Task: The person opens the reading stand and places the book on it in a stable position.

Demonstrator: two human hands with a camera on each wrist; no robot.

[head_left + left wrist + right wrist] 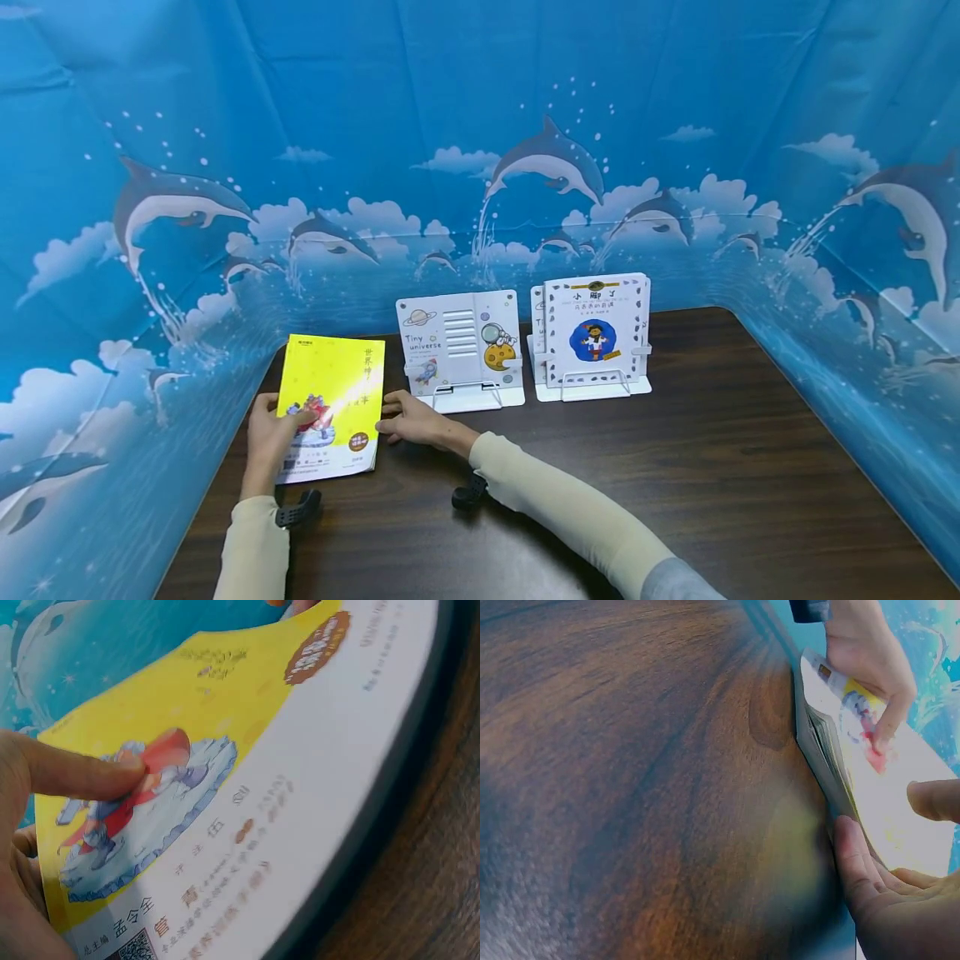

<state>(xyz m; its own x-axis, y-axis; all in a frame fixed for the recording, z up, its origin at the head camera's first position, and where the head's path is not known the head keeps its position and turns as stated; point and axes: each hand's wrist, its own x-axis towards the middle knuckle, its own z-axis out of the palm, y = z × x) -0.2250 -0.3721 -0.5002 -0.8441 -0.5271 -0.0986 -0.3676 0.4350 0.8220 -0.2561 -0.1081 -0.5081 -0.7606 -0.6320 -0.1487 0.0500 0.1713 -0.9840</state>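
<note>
A yellow book (337,379) with a white lower band lies at the left of the table, its cover facing up. My left hand (268,435) grips its left edge, the thumb (97,776) pressed on the cover picture and the other fingers mostly hidden along the edge. At the opposite edge is my right hand (416,421), fingers spread, fingertips right at the book's side. In the right wrist view its thumb (849,838) lies along the page edges, and another finger (936,801) overlaps the bright cover.
A white Tiny universe book stand (459,342), without a book, stands right of the yellow book. Beside it, a second stand (536,392) holds a white picture book (596,333). A blue dolphin backdrop (420,108) encloses the dark wooden table (720,467).
</note>
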